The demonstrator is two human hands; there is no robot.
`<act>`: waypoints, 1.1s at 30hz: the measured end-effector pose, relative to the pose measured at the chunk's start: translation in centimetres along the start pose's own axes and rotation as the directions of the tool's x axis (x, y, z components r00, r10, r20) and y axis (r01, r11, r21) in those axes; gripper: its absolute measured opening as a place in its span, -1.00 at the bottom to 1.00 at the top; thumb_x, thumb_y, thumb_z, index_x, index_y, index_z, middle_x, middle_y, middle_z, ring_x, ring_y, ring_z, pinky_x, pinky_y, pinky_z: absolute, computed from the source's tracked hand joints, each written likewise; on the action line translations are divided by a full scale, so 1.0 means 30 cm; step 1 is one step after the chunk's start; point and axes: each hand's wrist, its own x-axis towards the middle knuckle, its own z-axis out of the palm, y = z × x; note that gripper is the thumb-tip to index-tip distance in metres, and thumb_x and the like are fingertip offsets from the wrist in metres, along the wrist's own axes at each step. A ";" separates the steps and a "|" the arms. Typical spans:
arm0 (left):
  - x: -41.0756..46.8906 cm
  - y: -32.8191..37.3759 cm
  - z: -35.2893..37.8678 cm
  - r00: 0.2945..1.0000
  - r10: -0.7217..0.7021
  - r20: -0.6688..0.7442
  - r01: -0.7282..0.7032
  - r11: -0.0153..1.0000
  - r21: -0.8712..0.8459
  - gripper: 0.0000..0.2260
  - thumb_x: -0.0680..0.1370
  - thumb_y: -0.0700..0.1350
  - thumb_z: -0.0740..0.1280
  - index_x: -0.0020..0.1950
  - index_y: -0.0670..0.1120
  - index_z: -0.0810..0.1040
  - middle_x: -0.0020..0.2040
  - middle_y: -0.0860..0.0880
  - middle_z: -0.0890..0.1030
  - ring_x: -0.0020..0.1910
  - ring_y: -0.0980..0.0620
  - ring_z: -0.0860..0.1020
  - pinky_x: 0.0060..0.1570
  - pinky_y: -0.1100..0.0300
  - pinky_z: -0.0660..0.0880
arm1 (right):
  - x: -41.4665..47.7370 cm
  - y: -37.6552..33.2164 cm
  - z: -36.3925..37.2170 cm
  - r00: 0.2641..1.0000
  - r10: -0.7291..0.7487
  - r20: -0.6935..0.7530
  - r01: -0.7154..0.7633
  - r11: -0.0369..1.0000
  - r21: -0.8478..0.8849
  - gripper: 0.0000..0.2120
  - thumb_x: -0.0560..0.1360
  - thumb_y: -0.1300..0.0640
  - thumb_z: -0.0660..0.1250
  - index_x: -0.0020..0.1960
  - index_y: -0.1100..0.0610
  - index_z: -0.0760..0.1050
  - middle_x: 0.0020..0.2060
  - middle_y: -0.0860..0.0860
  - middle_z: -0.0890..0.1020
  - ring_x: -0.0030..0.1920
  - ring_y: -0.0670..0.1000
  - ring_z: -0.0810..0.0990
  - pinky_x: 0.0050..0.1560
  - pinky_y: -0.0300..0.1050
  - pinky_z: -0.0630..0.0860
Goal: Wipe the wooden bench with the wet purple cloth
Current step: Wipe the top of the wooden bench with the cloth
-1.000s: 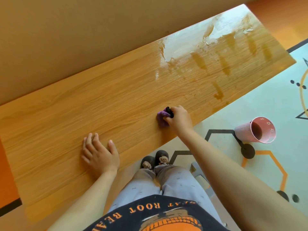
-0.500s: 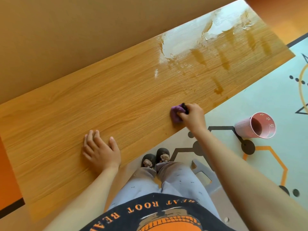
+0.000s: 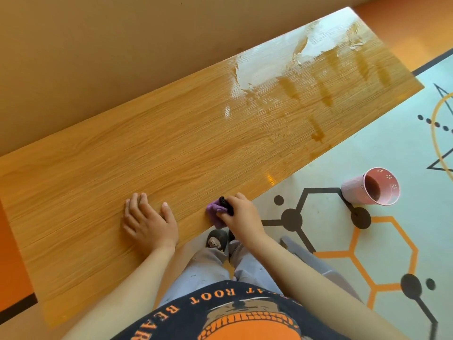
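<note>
The long wooden bench (image 3: 171, 148) runs from lower left to upper right against a tan wall. Its far right part shines with wet streaks and puddles (image 3: 306, 77). My right hand (image 3: 241, 214) grips the bunched purple cloth (image 3: 215, 212) and presses it on the bench's near edge, a small black part showing between the fingers. My left hand (image 3: 149, 222) lies flat on the bench, fingers apart, a short way left of the cloth.
A pink cup (image 3: 372, 187) stands on the patterned floor mat (image 3: 367, 241) to the right of the bench. My knees and slippers (image 3: 218, 239) are just below the bench's near edge. A grey stool leg (image 3: 306, 256) shows beside my right arm.
My right hand slid the cloth right along the near edge half a second ago, then back left, ending close to my left hand. The left hand stayed flat in place.
</note>
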 end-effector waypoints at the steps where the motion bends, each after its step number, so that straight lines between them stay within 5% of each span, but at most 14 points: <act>1: 0.000 -0.001 0.000 1.000 -0.001 0.001 0.001 1.000 -0.004 -0.50 0.54 0.07 0.14 0.39 -0.19 0.34 0.45 -0.17 0.33 0.47 -0.22 0.23 0.36 -0.21 0.18 | 0.001 -0.003 0.002 1.000 -0.014 0.005 0.014 1.000 -0.008 -0.83 0.47 0.07 0.35 -0.10 0.19 0.52 -0.16 0.04 0.46 -0.19 0.05 0.49 -0.17 0.02 0.50; 10: -0.001 0.052 -0.018 0.999 -0.030 -0.026 0.026 0.989 -0.146 -0.51 0.52 -0.09 0.29 0.41 -0.21 0.32 0.44 -0.20 0.30 0.41 -0.26 0.23 0.37 -0.23 0.12 | 0.098 0.146 -0.212 0.985 0.072 -0.156 -0.067 0.997 0.033 -0.84 0.48 0.05 0.36 -0.14 0.15 0.54 -0.20 0.04 0.48 -0.22 -0.01 0.46 -0.23 -0.17 0.35; 15: -0.015 0.296 0.021 0.992 0.128 0.016 -0.124 0.980 -0.157 -0.51 0.52 -0.02 0.20 0.42 -0.19 0.34 0.43 -0.19 0.34 0.40 -0.22 0.29 0.38 -0.15 0.15 | 0.190 0.265 -0.397 0.976 0.101 -0.195 -0.097 0.995 0.028 -0.90 0.47 0.11 0.37 -0.10 0.15 0.57 -0.21 0.05 0.48 -0.21 0.01 0.47 -0.27 -0.21 0.31; 21: -0.044 0.581 0.125 0.984 0.161 0.072 -0.149 0.978 -0.143 -0.52 0.53 -0.01 0.19 0.40 -0.18 0.35 0.41 -0.17 0.36 0.40 -0.20 0.29 0.37 -0.16 0.20 | 0.305 0.415 -0.597 0.983 0.089 -0.164 -0.096 0.995 -0.038 -0.88 0.46 0.10 0.38 -0.09 0.16 0.58 -0.18 0.08 0.51 -0.16 0.07 0.52 -0.18 -0.15 0.35; 27: -0.060 0.696 0.207 0.999 0.025 0.047 -0.023 0.998 -0.053 -0.57 0.51 -0.05 0.21 0.34 -0.20 0.40 0.38 -0.18 0.40 0.39 -0.23 0.30 0.37 -0.24 0.21 | 0.338 0.420 -0.627 0.986 -0.163 0.033 0.166 0.970 -0.179 -0.85 0.46 0.10 0.38 -0.20 0.16 0.48 -0.21 0.00 0.43 -0.22 0.04 0.48 -0.26 -0.08 0.42; 33: -0.066 0.719 0.222 1.000 -0.002 -0.013 0.002 1.000 -0.010 -0.57 0.50 -0.05 0.15 0.31 -0.23 0.41 0.36 -0.19 0.42 0.38 -0.23 0.33 0.37 -0.22 0.25 | 0.410 0.374 -0.636 0.844 -0.347 0.409 0.479 0.832 -0.281 -0.82 0.49 0.05 0.33 -0.01 0.16 0.53 -0.09 0.03 0.45 -0.06 0.07 0.48 -0.20 -0.07 0.42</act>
